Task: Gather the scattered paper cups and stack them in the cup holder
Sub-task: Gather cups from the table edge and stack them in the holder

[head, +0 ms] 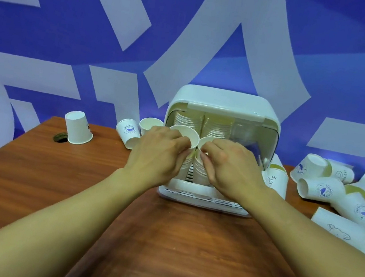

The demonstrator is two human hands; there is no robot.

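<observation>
Our left hand (157, 156) pinches the rim of the left stack (184, 134) and our right hand (233, 169) the right stack (207, 141), both upright in the cup holder (227, 100) at twelve o'clock — most loose cups (321, 191) lie tipped at three o'clock, nearer the right hand.

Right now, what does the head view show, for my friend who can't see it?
The left hand and right hand each grip a cup stack, left stack and right stack, at the open front of a white holder on a wooden table. More stacks stand inside. Loose cups lie around, most at the right.
</observation>
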